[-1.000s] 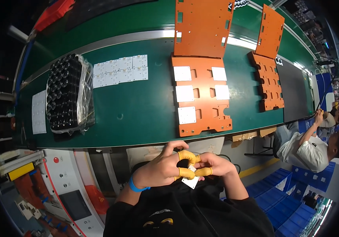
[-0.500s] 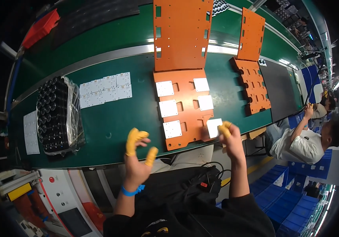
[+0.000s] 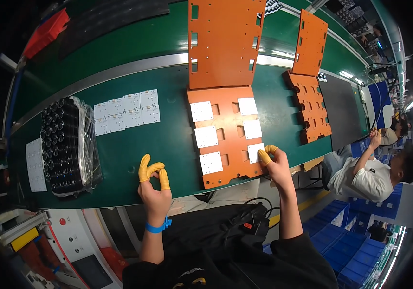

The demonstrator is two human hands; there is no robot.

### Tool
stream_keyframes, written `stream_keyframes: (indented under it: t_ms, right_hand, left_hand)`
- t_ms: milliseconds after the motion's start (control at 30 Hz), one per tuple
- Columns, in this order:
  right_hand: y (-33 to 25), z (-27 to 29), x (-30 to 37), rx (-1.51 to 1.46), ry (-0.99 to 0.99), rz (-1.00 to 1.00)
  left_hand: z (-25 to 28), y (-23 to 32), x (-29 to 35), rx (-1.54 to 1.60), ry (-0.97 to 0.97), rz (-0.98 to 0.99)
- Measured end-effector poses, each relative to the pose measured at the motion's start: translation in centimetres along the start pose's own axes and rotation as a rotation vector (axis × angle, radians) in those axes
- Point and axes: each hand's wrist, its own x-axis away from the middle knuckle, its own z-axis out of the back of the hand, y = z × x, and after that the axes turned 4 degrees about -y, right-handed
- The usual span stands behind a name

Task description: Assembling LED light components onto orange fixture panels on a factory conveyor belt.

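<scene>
An orange fixture (image 3: 233, 164) lies on the green bench with white square circuit boards (image 3: 206, 137) set in two columns. At its near right corner, my right hand (image 3: 277, 168), in yellow finger cots, has its thumb and fingertip closed at the edge of one white circuit board (image 3: 255, 152). That board sits in line with the two above it. My left hand (image 3: 155, 192), also in yellow finger cots, hovers over the bench's near edge, left of the fixture. Its fingers are loosely curved with a gap to the thumb, and nothing shows between them.
Behind the fixture stands its raised orange lid (image 3: 223, 45). Leftward lie more white boards (image 3: 127, 111) and a plastic-wrapped black tray of round parts (image 3: 62, 144). A second orange fixture (image 3: 311, 106) and a black mat (image 3: 343, 113) are to the right, with a seated person (image 3: 355, 168) beyond.
My right hand has brought the board from a tilt above the corner down onto the fixture. My left hand has drawn left, its fingers curling closer together.
</scene>
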Motion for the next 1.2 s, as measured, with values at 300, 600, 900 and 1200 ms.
stream_keyframes:
  t_ms: [300, 600, 900, 1200]
  right_hand:
    - [-4.4, 1.8, -2.7, 0.483, 0.08, 0.244]
    - [-18.0, -1.2, -13.6, -0.252, -0.203, 0.293]
    - [-10.3, 1.8, -8.8, -1.109, -0.607, 0.362]
    - [-3.0, 1.5, 5.5, -0.228, -0.089, 0.175]
  left_hand:
    - [-0.4, -0.5, 0.0, -0.156, 0.039, -0.067]
    - [-0.6, 0.5, -0.5, -0.165, 0.01, -0.074]
    - [-0.1, -0.3, -0.2, -0.138, 0.026, -0.112]
    - [-0.1, -0.4, -0.1, -0.156, -0.027, -0.185]
